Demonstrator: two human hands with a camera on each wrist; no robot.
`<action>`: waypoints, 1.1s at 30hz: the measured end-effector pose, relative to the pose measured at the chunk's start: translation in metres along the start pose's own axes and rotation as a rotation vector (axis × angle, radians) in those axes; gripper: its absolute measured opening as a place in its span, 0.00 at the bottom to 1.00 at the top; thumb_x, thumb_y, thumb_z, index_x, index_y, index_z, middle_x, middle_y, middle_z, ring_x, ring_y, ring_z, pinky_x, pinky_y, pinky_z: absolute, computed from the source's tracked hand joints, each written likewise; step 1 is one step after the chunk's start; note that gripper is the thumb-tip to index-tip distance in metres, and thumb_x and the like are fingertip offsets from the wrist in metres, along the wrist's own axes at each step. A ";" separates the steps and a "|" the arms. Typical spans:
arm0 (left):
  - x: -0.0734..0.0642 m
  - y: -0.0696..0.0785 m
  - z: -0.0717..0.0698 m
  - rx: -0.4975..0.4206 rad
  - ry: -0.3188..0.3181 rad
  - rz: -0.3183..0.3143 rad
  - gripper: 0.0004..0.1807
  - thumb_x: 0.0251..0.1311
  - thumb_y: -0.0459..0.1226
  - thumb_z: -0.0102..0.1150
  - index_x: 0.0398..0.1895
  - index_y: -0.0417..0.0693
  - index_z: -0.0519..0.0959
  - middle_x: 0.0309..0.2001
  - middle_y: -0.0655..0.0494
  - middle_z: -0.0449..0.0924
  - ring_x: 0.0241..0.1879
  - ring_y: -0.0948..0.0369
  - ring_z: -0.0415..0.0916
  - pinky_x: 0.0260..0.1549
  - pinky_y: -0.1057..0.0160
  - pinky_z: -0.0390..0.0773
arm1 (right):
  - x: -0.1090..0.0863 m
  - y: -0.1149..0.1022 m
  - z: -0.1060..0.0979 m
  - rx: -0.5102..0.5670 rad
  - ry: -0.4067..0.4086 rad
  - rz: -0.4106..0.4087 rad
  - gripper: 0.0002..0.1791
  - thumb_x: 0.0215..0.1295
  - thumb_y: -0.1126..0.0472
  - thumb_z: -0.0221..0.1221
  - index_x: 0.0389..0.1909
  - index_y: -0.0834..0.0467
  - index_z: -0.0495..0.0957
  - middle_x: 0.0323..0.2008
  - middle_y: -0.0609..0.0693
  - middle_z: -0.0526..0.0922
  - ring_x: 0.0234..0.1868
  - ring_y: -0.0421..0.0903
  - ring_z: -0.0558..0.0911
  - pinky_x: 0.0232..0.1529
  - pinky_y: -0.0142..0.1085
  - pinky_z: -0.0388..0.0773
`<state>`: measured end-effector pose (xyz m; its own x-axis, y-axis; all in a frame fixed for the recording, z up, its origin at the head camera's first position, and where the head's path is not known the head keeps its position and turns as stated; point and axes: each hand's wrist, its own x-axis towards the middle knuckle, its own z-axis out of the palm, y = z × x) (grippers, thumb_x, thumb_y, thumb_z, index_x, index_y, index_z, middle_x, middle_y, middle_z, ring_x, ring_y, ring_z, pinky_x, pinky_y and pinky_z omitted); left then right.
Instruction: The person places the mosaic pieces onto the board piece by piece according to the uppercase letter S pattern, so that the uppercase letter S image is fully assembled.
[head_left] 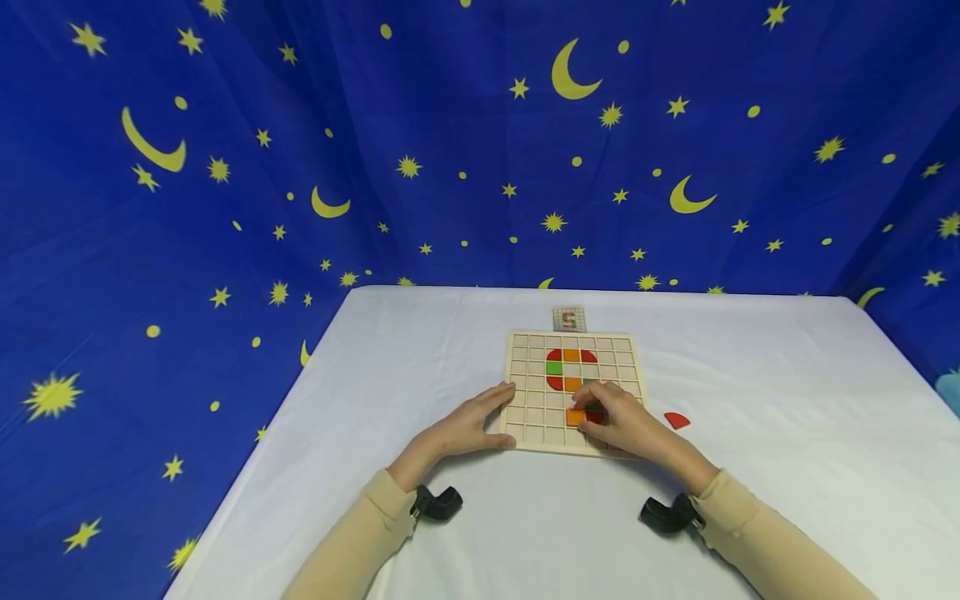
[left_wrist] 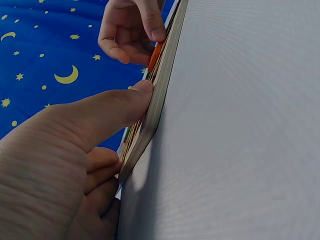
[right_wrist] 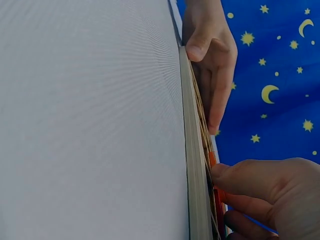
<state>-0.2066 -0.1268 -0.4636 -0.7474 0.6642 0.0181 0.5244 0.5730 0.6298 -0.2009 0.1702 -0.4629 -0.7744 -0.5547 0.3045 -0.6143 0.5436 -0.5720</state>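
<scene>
A wooden grid board [head_left: 528, 422] lies on the white table. Spread along its left edge is my left hand [head_left: 471, 423], thumb near the front corner and fingertips further back, touching the rim. My right hand [head_left: 624, 423] is over the front part of the board, thumb and index finger pinching an orange square tile [head_left: 575, 417]. Beside that tile a dark red piece [head_left: 595, 417] shows partly under the hand. Farther back on the grid sit red quarter-circle tiles [head_left: 554, 383], orange squares [head_left: 571, 355] and a green square [head_left: 554, 367]; another green piece is mostly hidden by my right fingers.
A loose red quarter-circle tile [head_left: 677, 420] lies on the table right of the board. Behind the board is a small card [head_left: 569, 319] with a grid and an S-like figure. A blue curtain [head_left: 480, 125] with stars and moons hangs around the table [head_left: 787, 417].
</scene>
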 end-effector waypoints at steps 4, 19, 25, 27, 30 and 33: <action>0.001 0.000 0.000 0.002 0.002 0.000 0.46 0.56 0.49 0.65 0.71 0.37 0.56 0.72 0.46 0.50 0.71 0.54 0.45 0.67 0.56 0.51 | 0.000 0.000 0.000 -0.007 0.002 -0.007 0.18 0.53 0.65 0.68 0.44 0.57 0.74 0.38 0.42 0.81 0.44 0.44 0.76 0.46 0.44 0.73; 0.000 -0.001 0.001 0.001 0.001 -0.001 0.46 0.56 0.49 0.65 0.71 0.37 0.56 0.72 0.46 0.51 0.71 0.54 0.45 0.67 0.57 0.50 | 0.001 -0.011 -0.013 0.145 0.032 0.012 0.16 0.58 0.63 0.65 0.47 0.60 0.74 0.41 0.52 0.81 0.43 0.49 0.81 0.45 0.48 0.78; 0.002 -0.001 0.002 0.001 -0.002 0.001 0.46 0.56 0.49 0.65 0.71 0.37 0.55 0.72 0.46 0.50 0.71 0.54 0.45 0.67 0.56 0.51 | -0.011 -0.010 -0.036 0.112 0.094 0.009 0.16 0.59 0.65 0.64 0.48 0.59 0.74 0.44 0.55 0.81 0.45 0.53 0.80 0.45 0.50 0.77; 0.002 -0.001 0.003 0.001 -0.001 0.005 0.46 0.56 0.49 0.65 0.71 0.37 0.55 0.72 0.45 0.50 0.71 0.53 0.46 0.67 0.55 0.51 | -0.019 -0.004 -0.045 0.064 0.132 0.023 0.17 0.58 0.66 0.65 0.48 0.59 0.74 0.44 0.53 0.81 0.44 0.51 0.80 0.44 0.48 0.78; 0.001 0.000 0.002 0.002 -0.002 0.011 0.46 0.56 0.50 0.64 0.71 0.36 0.55 0.72 0.44 0.50 0.71 0.52 0.46 0.67 0.54 0.51 | -0.034 0.007 -0.060 -0.029 0.206 0.054 0.18 0.55 0.68 0.67 0.46 0.60 0.74 0.41 0.50 0.81 0.41 0.49 0.81 0.42 0.41 0.79; 0.000 0.000 0.000 0.001 -0.002 0.003 0.46 0.56 0.50 0.64 0.71 0.36 0.55 0.72 0.44 0.50 0.71 0.52 0.46 0.67 0.53 0.52 | -0.049 0.015 -0.075 -0.099 0.266 0.096 0.19 0.53 0.69 0.68 0.45 0.61 0.74 0.40 0.50 0.81 0.39 0.48 0.81 0.42 0.31 0.77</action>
<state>-0.2064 -0.1266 -0.4640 -0.7448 0.6671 0.0186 0.5272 0.5711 0.6292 -0.1832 0.2528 -0.4298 -0.8339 -0.3205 0.4493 -0.5384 0.6514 -0.5347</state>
